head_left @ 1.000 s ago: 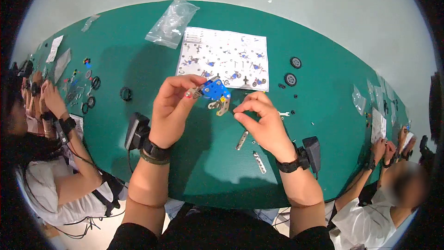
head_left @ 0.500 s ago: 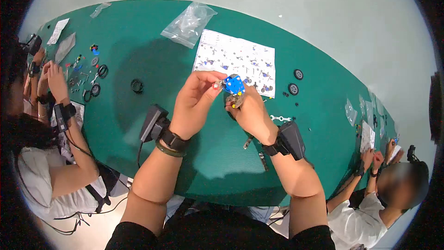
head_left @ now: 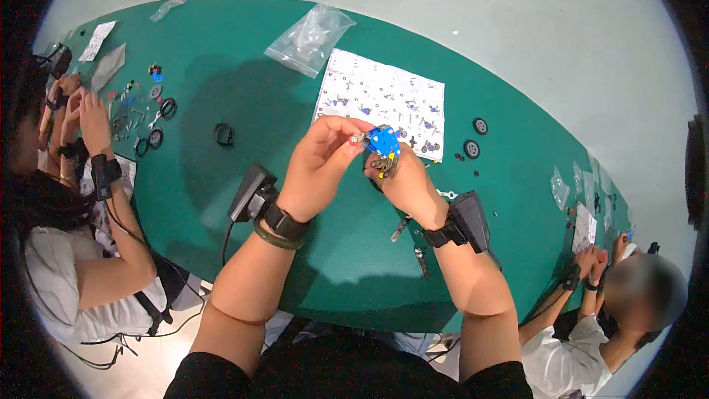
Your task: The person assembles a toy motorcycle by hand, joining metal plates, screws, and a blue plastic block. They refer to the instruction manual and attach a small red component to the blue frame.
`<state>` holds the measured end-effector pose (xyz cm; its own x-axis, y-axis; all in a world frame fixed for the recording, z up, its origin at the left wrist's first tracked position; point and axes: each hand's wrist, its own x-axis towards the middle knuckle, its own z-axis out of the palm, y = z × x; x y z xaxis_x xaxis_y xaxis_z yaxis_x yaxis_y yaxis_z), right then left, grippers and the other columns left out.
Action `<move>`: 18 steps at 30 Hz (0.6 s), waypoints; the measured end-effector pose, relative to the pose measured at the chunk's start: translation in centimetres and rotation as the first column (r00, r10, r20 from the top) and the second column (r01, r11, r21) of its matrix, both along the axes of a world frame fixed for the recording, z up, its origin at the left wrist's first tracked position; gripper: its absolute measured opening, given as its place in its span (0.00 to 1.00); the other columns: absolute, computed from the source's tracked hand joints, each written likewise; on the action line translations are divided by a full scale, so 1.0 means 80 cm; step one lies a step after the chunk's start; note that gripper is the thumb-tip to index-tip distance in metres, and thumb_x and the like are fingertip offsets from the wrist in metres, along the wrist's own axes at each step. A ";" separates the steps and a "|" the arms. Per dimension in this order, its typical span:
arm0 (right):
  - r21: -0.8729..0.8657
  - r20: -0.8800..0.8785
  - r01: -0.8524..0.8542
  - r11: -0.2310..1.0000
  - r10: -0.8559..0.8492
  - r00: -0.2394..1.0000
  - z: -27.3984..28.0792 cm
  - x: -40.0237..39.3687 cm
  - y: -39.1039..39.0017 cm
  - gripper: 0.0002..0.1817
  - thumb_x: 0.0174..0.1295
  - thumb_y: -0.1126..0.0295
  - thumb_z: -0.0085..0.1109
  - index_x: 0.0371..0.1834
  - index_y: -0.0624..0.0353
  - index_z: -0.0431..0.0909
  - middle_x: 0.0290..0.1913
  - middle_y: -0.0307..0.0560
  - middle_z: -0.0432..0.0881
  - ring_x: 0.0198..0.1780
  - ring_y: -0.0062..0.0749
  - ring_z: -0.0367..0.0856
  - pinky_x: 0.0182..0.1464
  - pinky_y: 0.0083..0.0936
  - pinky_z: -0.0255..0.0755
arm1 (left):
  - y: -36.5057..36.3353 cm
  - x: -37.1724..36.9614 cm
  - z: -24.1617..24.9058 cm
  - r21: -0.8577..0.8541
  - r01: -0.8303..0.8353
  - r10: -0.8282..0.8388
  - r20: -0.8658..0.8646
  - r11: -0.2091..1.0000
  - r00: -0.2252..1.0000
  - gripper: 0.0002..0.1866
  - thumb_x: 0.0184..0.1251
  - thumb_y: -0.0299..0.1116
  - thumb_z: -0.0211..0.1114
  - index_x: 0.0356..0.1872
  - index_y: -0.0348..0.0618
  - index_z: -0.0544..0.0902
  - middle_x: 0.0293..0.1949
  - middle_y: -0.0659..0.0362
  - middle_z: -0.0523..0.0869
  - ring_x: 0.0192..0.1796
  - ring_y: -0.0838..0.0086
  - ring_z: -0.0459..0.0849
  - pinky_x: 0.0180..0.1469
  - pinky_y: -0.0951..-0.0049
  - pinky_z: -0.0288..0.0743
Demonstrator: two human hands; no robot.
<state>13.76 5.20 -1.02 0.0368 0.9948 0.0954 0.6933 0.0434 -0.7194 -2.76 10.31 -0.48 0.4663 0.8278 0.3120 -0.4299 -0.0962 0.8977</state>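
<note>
Above the green table, my right hand [head_left: 405, 181] is closed around a partly built toy model [head_left: 383, 142] with a blue body and grey and yellow bits below. My left hand [head_left: 319, 166] is closed too, thumb and forefinger pinching a small silvery part [head_left: 357, 137] at the model's left side. What that part is, I cannot tell. Behind the hands lies a printed instruction sheet [head_left: 380, 89], its near edge overlapped by the model and fingers. Close to my right wrist are a white wrench-like piece [head_left: 447, 194], partly hidden, and two dark slim pieces [head_left: 401, 228].
A clear plastic bag [head_left: 310, 38] lies behind the sheet. Two wheels [head_left: 472, 149] sit to its right, with small black bits nearby. A black tyre [head_left: 224, 134] rests to the left. People work at both sides, with loose parts [head_left: 156, 92] by the left one.
The view has shifted slightly, so the table items appear a little further right. Both hands keep their hold on the model and the small part; the model is turned slightly.
</note>
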 end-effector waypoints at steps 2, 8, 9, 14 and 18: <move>-0.003 -0.001 -0.054 0.999 0.054 0.999 0.013 -0.002 0.000 0.12 0.51 0.79 0.60 0.41 0.65 0.76 0.37 0.65 0.80 0.42 0.62 0.77 0.46 0.42 0.71 | 0.000 0.001 0.000 -0.001 -0.002 0.002 -0.009 1.000 1.000 0.06 0.71 0.26 0.56 0.45 0.40 0.73 0.53 0.53 0.80 0.53 0.74 0.78 0.57 0.71 0.72; 0.172 0.101 -0.077 0.982 0.060 0.993 -0.008 0.016 -0.016 0.10 0.56 0.80 0.54 0.42 0.64 0.73 0.37 0.60 0.78 0.39 0.58 0.75 0.43 0.39 0.70 | -0.006 0.002 0.005 -0.027 0.123 -0.122 0.033 0.992 0.992 0.06 0.69 0.28 0.60 0.43 0.41 0.74 0.52 0.52 0.80 0.54 0.72 0.78 0.59 0.69 0.71; 0.259 0.191 -0.096 0.961 0.047 0.980 -0.014 0.023 -0.022 0.09 0.57 0.80 0.54 0.41 0.64 0.73 0.37 0.58 0.77 0.38 0.56 0.75 0.43 0.37 0.70 | -0.007 0.003 0.003 -0.027 0.159 -0.158 0.033 0.987 0.987 0.06 0.68 0.28 0.60 0.43 0.42 0.74 0.52 0.52 0.80 0.54 0.72 0.78 0.59 0.68 0.71; -0.033 -0.566 0.146 0.989 -0.139 0.812 0.040 0.057 -0.082 0.04 0.64 0.75 0.54 0.38 0.60 0.69 0.35 0.39 0.70 0.38 0.26 0.69 0.43 0.21 0.66 | -0.020 0.008 0.004 -0.126 0.375 -0.374 0.038 0.918 0.927 0.07 0.68 0.29 0.61 0.42 0.42 0.74 0.51 0.52 0.81 0.55 0.70 0.78 0.59 0.67 0.70; 0.082 -0.669 -0.094 0.992 0.124 0.733 0.046 0.055 -0.102 0.04 0.66 0.72 0.54 0.39 0.58 0.69 0.40 0.38 0.68 0.42 0.23 0.68 0.46 0.20 0.64 | -0.032 0.018 -0.008 -0.172 0.615 -0.618 0.041 0.769 0.785 0.05 0.69 0.23 0.58 0.42 0.41 0.74 0.52 0.53 0.80 0.55 0.74 0.77 0.59 0.70 0.71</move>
<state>18.14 -2.98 2.70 -0.0022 0.9919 0.1271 0.0193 0.1272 -0.9917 -1.32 7.72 -1.08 0.8985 0.3987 0.1839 -0.3297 0.3359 0.8823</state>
